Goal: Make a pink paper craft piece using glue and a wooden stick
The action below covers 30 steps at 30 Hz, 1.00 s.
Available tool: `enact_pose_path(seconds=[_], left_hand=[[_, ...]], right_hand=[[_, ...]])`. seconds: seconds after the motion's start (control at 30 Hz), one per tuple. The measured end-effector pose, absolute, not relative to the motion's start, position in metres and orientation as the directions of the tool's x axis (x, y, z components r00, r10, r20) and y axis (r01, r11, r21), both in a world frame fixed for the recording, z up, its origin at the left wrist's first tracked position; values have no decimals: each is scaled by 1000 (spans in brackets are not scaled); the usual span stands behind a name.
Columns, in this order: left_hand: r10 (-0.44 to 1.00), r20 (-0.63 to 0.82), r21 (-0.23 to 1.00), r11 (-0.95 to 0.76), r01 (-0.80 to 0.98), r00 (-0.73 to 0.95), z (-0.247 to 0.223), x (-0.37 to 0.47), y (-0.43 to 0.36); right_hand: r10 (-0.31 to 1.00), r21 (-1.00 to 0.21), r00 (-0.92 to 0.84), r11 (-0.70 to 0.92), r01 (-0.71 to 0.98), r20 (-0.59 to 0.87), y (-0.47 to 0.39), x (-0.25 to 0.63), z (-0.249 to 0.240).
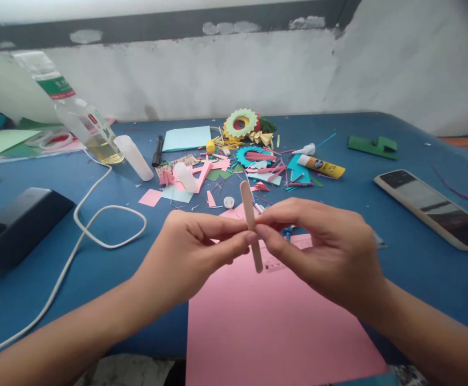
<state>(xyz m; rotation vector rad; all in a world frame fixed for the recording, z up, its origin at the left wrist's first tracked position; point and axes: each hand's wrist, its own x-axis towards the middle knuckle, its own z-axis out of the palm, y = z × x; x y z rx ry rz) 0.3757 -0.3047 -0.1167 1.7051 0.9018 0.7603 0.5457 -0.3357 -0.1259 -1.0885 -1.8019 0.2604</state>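
Note:
A wooden craft stick (pixel 247 201) stands nearly upright, tilted slightly, in the middle of the view. My left hand (pixel 195 246) pinches its middle from the left between thumb and index finger. From the other side my right hand (pixel 322 246) pinches the stick at the same height, so the two sets of fingertips meet there. Below both hands lies a large sheet of pink paper (pixel 274 332), reaching over the table's front edge. A printed clear packet, partly hidden by my right hand, rests on the sheet.
Paper scraps, ring-shaped paper pieces (pixel 242 124) and a yellow glue tube (pixel 322 166) lie behind my hands. A phone (pixel 435 206) and a green paper piece (pixel 373 147) are at right. At left stand a bottle (pixel 73 115), a white cable (pixel 67 265) and a dark box (pixel 22 225).

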Motion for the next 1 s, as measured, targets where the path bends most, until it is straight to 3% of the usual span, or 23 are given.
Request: enact_pose_path(seconds=[0.23, 0.4, 0.57, 0.77, 1.0], left_hand=[[773, 398, 721, -597, 352, 495, -119, 377, -308], [691, 477, 571, -714, 405, 543, -120, 379, -309], [765, 347, 693, -599, 401, 542, -120, 378, -309], [865, 101, 895, -295, 335, 492, -116, 376, -307], [876, 121, 897, -298, 326, 468, -115, 377, -307]], right_hand=[[736, -535, -184, 617, 577, 651, -338, 545, -123], [731, -488, -240, 626, 608, 639, -338, 547, -127], [741, -465, -259, 613, 639, 620, -338, 547, -129], [809, -630, -197, 561, 537, 553, -338, 547, -122], [798, -637, -214, 585, 502, 563, -336, 547, -121]])
